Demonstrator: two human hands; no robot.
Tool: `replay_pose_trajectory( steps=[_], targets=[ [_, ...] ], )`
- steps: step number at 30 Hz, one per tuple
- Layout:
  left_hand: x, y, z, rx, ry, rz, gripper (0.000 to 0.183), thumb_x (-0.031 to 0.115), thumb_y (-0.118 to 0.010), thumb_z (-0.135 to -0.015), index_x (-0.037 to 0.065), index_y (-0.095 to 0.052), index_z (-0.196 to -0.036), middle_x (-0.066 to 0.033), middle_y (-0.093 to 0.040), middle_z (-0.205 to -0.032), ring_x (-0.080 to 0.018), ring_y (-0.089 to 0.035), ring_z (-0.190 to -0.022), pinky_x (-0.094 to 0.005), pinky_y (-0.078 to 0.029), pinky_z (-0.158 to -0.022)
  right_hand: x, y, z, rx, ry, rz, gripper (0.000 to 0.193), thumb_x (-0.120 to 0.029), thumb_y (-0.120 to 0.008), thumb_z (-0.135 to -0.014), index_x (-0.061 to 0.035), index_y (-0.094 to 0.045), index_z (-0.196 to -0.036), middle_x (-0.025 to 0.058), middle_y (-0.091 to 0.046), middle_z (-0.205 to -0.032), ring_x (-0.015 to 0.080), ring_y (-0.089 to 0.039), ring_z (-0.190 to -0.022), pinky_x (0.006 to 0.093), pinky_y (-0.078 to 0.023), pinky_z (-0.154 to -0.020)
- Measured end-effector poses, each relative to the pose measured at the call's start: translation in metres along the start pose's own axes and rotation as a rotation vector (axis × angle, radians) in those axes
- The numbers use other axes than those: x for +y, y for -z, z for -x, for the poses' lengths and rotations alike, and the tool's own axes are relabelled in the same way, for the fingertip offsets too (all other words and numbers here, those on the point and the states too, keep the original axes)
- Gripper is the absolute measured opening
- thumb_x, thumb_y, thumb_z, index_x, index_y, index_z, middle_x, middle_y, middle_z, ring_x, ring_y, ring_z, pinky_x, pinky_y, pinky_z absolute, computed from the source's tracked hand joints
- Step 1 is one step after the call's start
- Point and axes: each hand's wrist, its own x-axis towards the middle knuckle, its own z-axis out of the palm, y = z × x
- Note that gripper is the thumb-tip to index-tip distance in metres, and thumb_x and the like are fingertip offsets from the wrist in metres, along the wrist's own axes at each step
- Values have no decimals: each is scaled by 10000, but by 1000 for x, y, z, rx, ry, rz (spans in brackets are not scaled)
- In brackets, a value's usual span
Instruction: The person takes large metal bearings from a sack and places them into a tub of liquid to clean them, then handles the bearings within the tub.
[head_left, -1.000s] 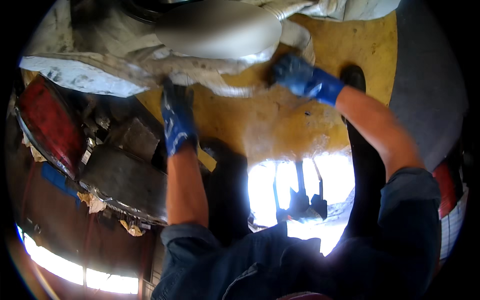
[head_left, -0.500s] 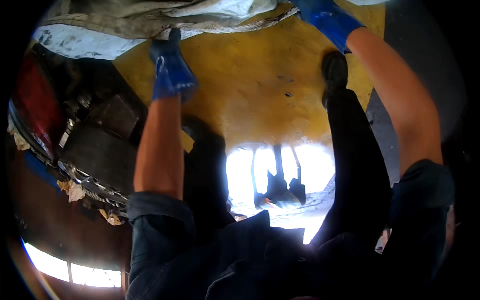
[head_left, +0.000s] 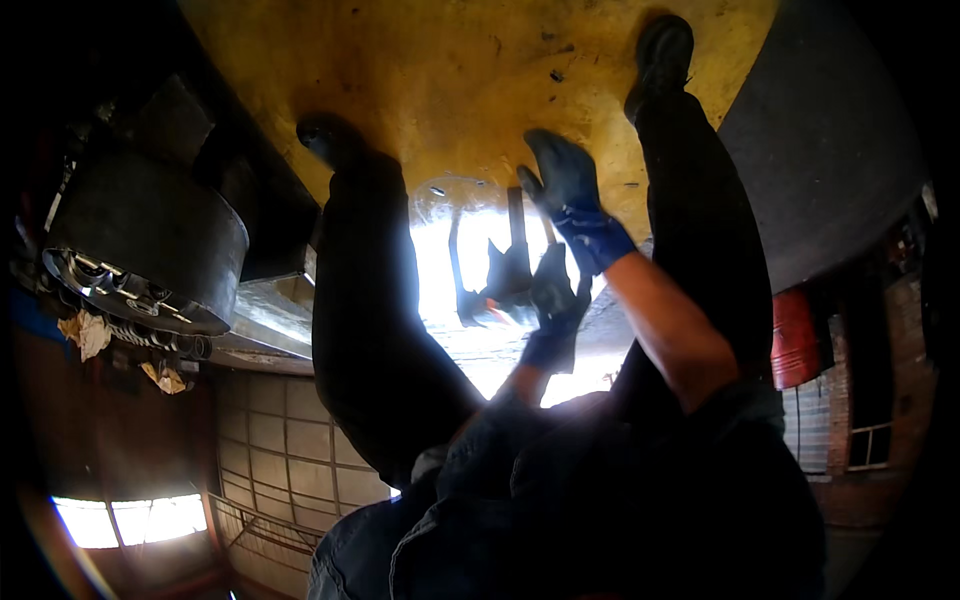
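Your right hand (head_left: 572,195) has its fingers spread wide, holding nothing; your left hand (head_left: 553,305) looks loosely curled, though glare hides it. Plant both shoes on the yellow floor (head_left: 450,80) before reaching.

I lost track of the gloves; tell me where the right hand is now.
In the head view the right hand in its blue glove is just right of centre, raised between the person's two dark-trousered legs, over the yellow floor, above the left hand.

Blue-gloved right hand (head_left: 572,195) raised open, left hand (head_left: 553,300) below it (both backlit), yellow floor (head_left: 440,80)
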Motion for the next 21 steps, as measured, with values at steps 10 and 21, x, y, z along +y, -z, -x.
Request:
replay_pose_trajectory(
  steps=[10,21],
  targets=[
    [-5,59,46,-89,169,-20,633,177,-772,-837,-43,-525,-1376,-273,-624,-1272,-431,-616,-1187,-451,-508,-1000,-12,-4,187,-127,-834,-102,551,-379,-709,-897,-2,-615,-1288,210,-689,-1212,354,-673,-1107,423,-521,-974],
    [-24,248,-227,187,152,238,593,157,-733,-886,-20,-503,-1403,-203,-648,-1215,-289,-639,-1039,-318,-517,-844,-27,-33,107,-751,-1281,-642,519,-462,-656,-975,4,-570,-1188,137,-639,-893,234,-604,-742,365,-496,-693]
  ],
)
